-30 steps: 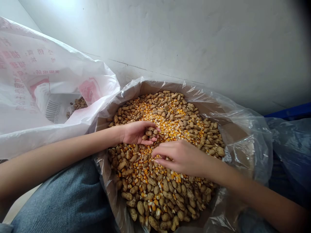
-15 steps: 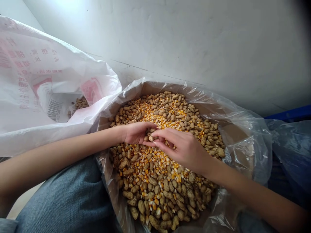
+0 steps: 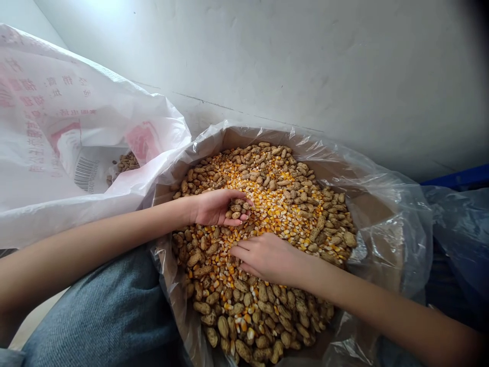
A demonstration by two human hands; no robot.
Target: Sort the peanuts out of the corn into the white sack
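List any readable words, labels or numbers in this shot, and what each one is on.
The red Chinese characters on the white woven sack: too creased and blurred to quote.
The barcode on the same sack: bars visible, any digits too small to read.
No other text is legible.

light: bright, upper left | wall (image 3: 244, 61): washed-out glare (top corner) | top-right corner: dark vignette | focus: peanuts (image 3: 223, 326) sharp
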